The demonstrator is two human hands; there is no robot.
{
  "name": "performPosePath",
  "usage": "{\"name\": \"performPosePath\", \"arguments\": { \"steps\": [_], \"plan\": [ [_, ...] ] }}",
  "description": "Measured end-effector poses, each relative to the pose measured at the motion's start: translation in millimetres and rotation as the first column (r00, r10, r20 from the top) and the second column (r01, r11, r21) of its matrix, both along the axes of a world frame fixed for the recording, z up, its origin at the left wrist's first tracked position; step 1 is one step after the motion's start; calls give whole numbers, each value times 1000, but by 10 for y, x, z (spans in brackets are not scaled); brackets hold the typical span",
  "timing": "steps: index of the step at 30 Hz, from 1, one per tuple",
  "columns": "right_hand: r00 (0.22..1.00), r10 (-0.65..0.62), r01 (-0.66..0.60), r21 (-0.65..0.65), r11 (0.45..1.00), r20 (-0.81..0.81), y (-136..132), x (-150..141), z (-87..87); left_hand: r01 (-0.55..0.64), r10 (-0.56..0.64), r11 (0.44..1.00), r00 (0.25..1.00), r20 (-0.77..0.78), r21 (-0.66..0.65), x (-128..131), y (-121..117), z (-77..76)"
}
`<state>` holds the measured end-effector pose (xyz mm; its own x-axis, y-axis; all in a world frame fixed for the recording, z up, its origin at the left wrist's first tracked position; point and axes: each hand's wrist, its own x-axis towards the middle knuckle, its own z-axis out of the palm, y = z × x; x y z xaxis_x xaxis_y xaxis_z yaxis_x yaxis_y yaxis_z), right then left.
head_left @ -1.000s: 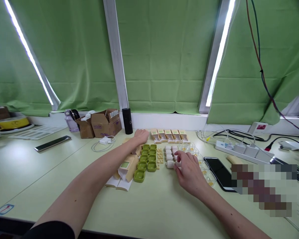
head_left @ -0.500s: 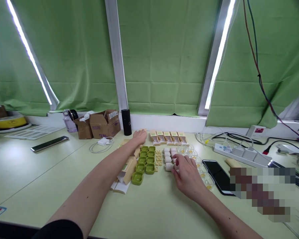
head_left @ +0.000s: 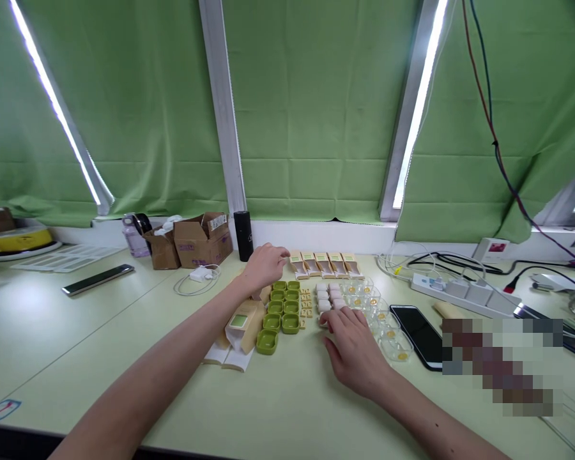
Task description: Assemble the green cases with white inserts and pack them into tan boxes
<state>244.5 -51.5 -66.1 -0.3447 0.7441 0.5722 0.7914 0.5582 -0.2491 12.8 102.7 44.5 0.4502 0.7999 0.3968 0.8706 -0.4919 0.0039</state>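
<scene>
My left hand (head_left: 267,263) is at the back, fingers stretched toward the leftmost of a row of cream open housings (head_left: 323,265). Nothing shows in its fingers. Below it lie cream housings with a pale green window (head_left: 242,324), partly hidden by my left arm. To their right stand two columns of small green square trays (head_left: 271,321). Beside the trays are small cream clip-like pieces (head_left: 306,305). My right hand (head_left: 357,348) hovers over the near end of the white roller-like pieces (head_left: 323,305), thumb and fingers apart. Its fingers cover some of them. Clear cups with yellow centres (head_left: 395,351) lie to its right.
A black phone (head_left: 419,335) and a white power strip (head_left: 464,294) with cables lie on the right. Cardboard boxes (head_left: 204,241), a black cylinder (head_left: 243,236) and a coiled white cable with charger (head_left: 201,275) stand at the back left. Another phone-like slab (head_left: 98,280) lies further left.
My left hand has lifted slightly, its fingers now reaching right toward the back row. My right hand has drawn back toward me, uncovering more white pieces and clear cups. The view shifts a little.
</scene>
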Motion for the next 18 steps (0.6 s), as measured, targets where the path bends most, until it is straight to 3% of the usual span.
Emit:
{"name": "performPosePath", "arguments": {
  "steps": [4, 8, 13, 18],
  "plan": [
    [998, 25, -26, 26, 999, 65, -21, -49, -51, 112, -113, 994, 988, 107, 14, -116, -530, -35],
    [989, 37, -40, 18, 999, 146, -46, -114, -93, 207, -206, 978, 977, 49, -15, -261, -883, -161],
    [972, 61, -50, -53, 997, 226, -63, -182, -135, 236, -238, 970, 971, -29, -60, -443, -1053, -288],
    [970, 55, -35, -88, 995, 237, -52, -181, -179, 273, -294, 936, 954, -67, -223, -530, -1112, -366]
  ]
}}
